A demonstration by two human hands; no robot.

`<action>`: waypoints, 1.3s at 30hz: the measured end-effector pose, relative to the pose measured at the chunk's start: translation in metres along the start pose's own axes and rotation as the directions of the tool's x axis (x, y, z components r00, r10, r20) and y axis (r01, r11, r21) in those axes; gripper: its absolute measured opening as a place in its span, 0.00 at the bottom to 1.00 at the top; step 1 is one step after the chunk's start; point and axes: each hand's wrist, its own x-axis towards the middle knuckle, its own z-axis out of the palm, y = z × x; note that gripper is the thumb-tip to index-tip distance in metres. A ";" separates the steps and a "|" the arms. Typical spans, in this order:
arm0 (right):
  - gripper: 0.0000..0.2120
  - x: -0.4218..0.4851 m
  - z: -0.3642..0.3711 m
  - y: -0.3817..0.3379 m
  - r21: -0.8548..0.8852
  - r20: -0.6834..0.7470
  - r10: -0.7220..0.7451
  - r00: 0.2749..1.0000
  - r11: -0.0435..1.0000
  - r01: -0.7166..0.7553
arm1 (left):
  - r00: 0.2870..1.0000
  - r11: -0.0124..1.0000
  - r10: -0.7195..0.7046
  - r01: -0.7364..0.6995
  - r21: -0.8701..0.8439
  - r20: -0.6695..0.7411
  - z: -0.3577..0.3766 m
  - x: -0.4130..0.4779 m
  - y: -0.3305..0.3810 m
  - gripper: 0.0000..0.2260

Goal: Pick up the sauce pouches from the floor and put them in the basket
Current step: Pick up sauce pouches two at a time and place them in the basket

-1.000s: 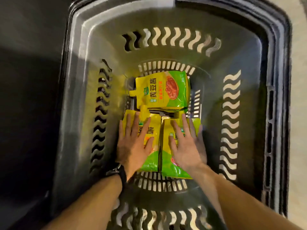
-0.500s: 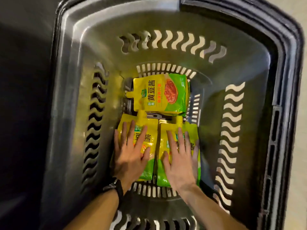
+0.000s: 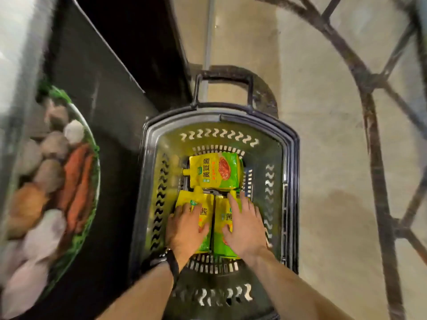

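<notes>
Dark basket (image 3: 291, 158) on the tan floor (image 3: 323, 158), hard against a black cabinet (image 3: 104, 112), with a blurred dish of food (image 3: 57, 181) further left. Both hands are inside, fingers straight: left hand (image 3: 184, 229) flat on the near-left pouch (image 3: 204, 210), right hand (image 3: 245, 227) flat on the near-right pouch (image 3: 223, 219). The far pouch (image 3: 215, 172) lies crosswise behind them, reading 黄豆酱.

Both my bare forearms (image 3: 143, 294) reach forward and down, side by side. My left hand (image 3: 184, 228) and right hand (image 3: 246, 227) lie flat, palms down, fingers straight and slightly spread, thumbs turned toward each other.
</notes>
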 end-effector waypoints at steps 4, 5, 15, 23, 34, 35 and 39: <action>0.39 -0.077 -0.117 -0.027 -0.070 0.027 -0.018 0.999 0.997 0.019 | 0.999 0.999 0.035 -0.035 0.011 -0.029 -0.136 -0.073 0.027 0.23; 0.39 -0.102 -0.146 -0.034 -0.092 0.021 -0.024 1.000 0.995 0.026 | 0.997 0.997 0.062 -0.059 0.049 -0.048 -0.168 -0.096 0.033 0.23; 0.36 -0.315 -0.300 -0.092 -0.225 -0.196 -0.058 0.979 0.974 0.012 | 0.956 0.977 0.193 -0.167 0.133 -0.219 -0.341 -0.297 0.077 0.27; 0.33 -0.404 -0.322 -0.101 -0.111 -0.376 0.083 0.923 0.985 -0.134 | 0.861 0.909 0.387 -0.296 0.294 -0.329 -0.394 -0.355 0.070 0.30; 0.28 -0.610 -0.280 0.042 0.415 -0.477 0.622 0.621 0.782 -0.465 | 0.554 0.569 0.801 -0.585 0.578 -0.227 -0.394 -0.475 0.217 0.27; 0.29 -0.638 -0.271 0.059 0.458 -0.474 0.668 0.573 0.744 -0.488 | 0.502 0.506 0.842 -0.613 0.607 -0.195 -0.389 -0.494 0.244 0.27; 0.28 -0.760 -0.214 0.128 0.588 -0.427 0.816 0.390 0.578 -0.566 | 0.283 0.252 0.957 -0.699 0.669 -0.065 -0.342 -0.582 0.342 0.25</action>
